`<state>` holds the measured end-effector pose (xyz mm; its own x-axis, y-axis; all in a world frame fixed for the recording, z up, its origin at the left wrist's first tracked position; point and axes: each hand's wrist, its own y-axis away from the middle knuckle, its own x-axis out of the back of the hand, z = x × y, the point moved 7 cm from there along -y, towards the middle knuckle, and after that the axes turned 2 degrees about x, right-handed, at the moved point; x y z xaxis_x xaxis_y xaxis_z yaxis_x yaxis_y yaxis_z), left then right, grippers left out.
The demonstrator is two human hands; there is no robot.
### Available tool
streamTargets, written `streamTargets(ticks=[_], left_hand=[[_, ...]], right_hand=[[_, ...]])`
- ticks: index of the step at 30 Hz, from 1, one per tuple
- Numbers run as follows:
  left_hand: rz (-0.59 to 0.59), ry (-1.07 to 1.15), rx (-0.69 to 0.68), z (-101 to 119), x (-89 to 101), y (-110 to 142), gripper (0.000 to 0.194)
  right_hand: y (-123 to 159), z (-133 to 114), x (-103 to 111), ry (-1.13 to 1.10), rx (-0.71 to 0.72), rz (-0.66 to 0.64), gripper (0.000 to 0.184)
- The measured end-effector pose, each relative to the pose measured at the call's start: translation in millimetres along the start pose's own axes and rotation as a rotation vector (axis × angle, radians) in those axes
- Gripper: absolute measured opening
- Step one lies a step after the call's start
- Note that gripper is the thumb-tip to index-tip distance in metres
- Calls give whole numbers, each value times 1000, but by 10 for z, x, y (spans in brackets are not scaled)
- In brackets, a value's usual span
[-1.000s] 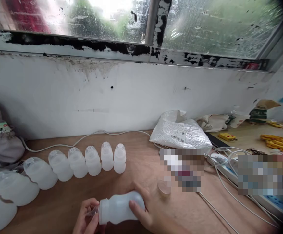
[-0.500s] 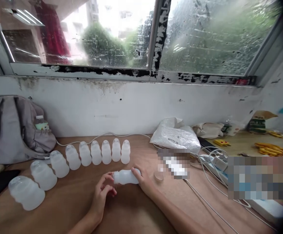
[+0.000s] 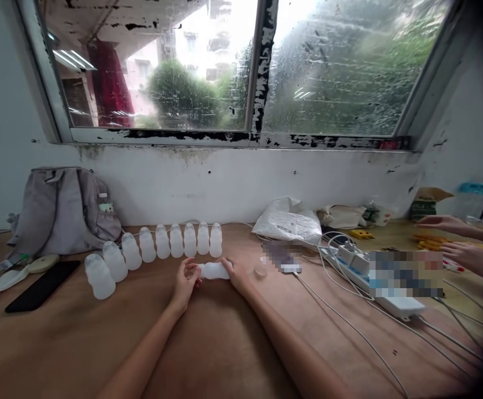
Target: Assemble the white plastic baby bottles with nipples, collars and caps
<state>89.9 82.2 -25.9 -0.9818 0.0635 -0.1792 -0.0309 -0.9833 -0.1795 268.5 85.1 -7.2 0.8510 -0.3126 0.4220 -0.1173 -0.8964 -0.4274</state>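
Observation:
A frosted white baby bottle (image 3: pixel 215 270) lies on its side between my two hands, just above or on the table. My right hand (image 3: pixel 234 272) is closed around its base end. The curled fingers of my left hand (image 3: pixel 188 278) are at its neck end and partly hide it. Behind my hands, several similar frosted bottles (image 3: pixel 176 242) with clear caps stand upright in a curved row running to the left. A small clear cap (image 3: pixel 261 269) sits on the table right of my right hand.
Across the wooden table (image 3: pixel 208 354) are a black phone (image 3: pixel 42 285) and a grey backpack (image 3: pixel 65 205) at left. To the right are a silvery plastic bag (image 3: pixel 287 221), a white power strip (image 3: pixel 403 303) with cables, and another person's hands (image 3: pixel 457 252) over yellow items.
The view has pulled back and shifted, so the bottle and hands look smaller. My hands stay on the same bottle. Another person's hands now show at far right.

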Motion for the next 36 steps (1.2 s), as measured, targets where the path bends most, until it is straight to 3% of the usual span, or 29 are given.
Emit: streamTargets(ticks=[5, 9, 13, 17, 20, 22, 23, 25, 28, 31, 33, 36], left_hand=[[-46, -49, -39, 71, 4, 47, 43], [10, -67, -67, 136, 87, 82, 33], [84, -11, -25, 116, 171, 98, 42], [36, 86, 89, 14, 122, 87, 47], [-32, 164, 143, -27, 56, 78, 41], [-56, 198, 154, -15, 45, 77, 39], [-61, 212, 153, 2, 50, 81, 38], [-85, 221, 129, 64, 58, 98, 37], [-180, 212, 58, 180, 18, 143, 42], [-238, 301, 56, 201, -39, 171, 43], [-215, 437, 131, 140, -55, 158, 39], [-144, 638, 323, -4, -63, 131, 27]], right_hand=[[107, -2, 90, -8, -44, 79, 37], [195, -42, 105, -8, -51, 119, 37], [260, -109, 104, -20, -51, 187, 37], [334, -337, 73, -15, 115, 217, 33], [399, -544, -8, -7, 283, 151, 30], [413, -597, -41, -10, 291, 123, 29], [402, -578, -45, -25, 242, 120, 28], [357, -425, -85, -99, 7, 62, 34], [354, -178, -228, -227, -348, -137, 53], [356, -126, -256, -246, -414, -189, 57], [358, -167, -212, -223, -363, -112, 51], [394, -468, -116, -86, -9, 68, 30]])
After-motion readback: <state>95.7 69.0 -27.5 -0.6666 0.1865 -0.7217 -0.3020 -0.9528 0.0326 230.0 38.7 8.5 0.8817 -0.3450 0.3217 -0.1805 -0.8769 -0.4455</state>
